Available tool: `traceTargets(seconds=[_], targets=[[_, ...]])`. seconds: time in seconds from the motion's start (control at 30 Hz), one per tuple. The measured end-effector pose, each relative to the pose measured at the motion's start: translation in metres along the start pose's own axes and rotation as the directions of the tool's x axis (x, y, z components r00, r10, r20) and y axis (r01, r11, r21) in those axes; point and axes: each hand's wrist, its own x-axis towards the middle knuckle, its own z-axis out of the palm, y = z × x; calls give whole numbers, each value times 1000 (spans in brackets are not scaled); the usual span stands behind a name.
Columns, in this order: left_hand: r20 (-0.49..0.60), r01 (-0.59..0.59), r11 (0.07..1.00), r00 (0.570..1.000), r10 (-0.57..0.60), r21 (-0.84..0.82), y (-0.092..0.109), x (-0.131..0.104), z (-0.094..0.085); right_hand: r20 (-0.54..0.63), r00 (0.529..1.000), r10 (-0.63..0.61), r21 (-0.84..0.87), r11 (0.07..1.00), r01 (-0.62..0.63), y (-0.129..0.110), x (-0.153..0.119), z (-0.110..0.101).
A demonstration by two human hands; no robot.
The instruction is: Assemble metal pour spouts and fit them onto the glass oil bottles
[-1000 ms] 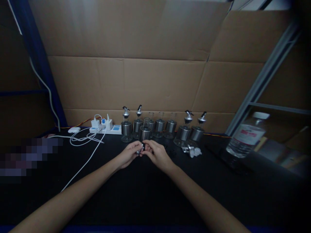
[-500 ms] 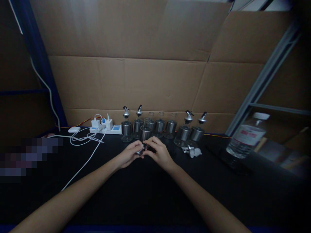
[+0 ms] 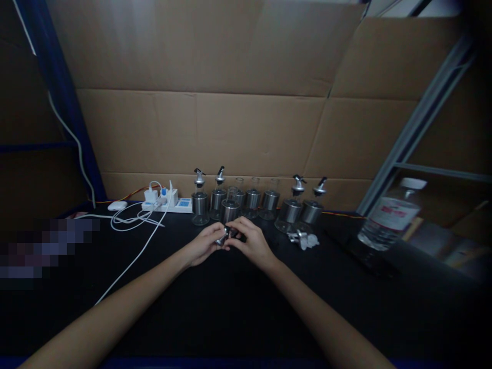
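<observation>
Both hands meet above the black tabletop (image 3: 230,307), left hand (image 3: 202,246) and right hand (image 3: 251,243) pinching a small metal pourer spout (image 3: 226,234); apparently mid-assembly, next requiring seating on an uncapped dispenser bottle (image 3: 229,210) just behind.

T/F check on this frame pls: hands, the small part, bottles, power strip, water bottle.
1. Both hands, left hand and right hand, hold one small metal part. True.
2. Every glass bottle in the row has a pourer fitted. False: the middle ones have open necks.
3. The power strip lies right of the bottles. False: left of them.
4. The plastic water bottle stands at the right, capped. True.
5. Loose pourers lie on the table. True.
</observation>
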Motion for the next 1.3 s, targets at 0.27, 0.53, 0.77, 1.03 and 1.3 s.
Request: traceTargets(seconds=[0.27, 0.53, 0.77, 1.03, 1.3], targets=[[1, -32, 999, 999, 32, -18, -1, 1, -1, 39, 999, 8, 56, 998, -10, -3, 2, -3], [2, -3, 1000, 1000, 3, -23, 0, 0, -1, 28, 999, 24, 51, 998, -26, -3, 4, -5], [33, 13, 1000, 999, -14, 20, -2, 0, -1, 7, 999, 53, -18, 998, -53, -2, 1, -2], [6, -19, 1000, 1000, 19, 19, -3, 2, -1, 45, 996, 74, 22, 997, -75, -5, 2, -4], [29, -16, 998, 999, 14, 65, -2, 2, 1, 98, 992, 83, 114, 989, -94, -6, 1, -12]])
